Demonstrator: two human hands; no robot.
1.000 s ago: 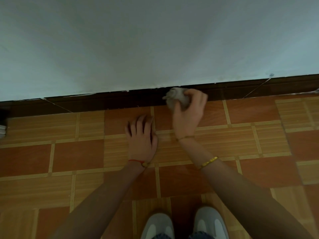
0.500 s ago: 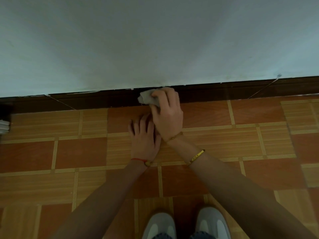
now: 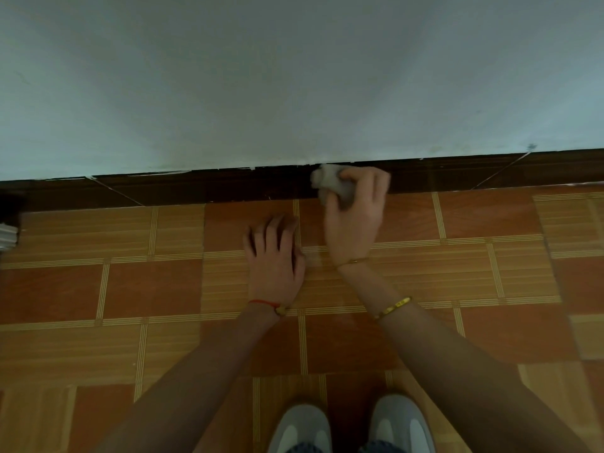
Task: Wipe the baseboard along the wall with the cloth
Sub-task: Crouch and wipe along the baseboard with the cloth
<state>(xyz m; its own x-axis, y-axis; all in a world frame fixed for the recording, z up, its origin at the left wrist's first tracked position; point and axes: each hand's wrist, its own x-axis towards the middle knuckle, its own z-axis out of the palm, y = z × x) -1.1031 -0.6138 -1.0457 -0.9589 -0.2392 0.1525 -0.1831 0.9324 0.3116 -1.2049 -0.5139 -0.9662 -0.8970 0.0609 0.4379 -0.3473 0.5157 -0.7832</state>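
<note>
— Since half a second ago the right hand had slid rightward along the baseboard, its grip closed round the cloth.

— And the left hand?

— Flat on the floor, fingers straight (holding nothing); cloth pressed against the baseboard.

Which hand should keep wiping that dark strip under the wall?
Probably the right hand: it grips the cloth against the baseboard. The left hand rests flat on the floor.
</note>
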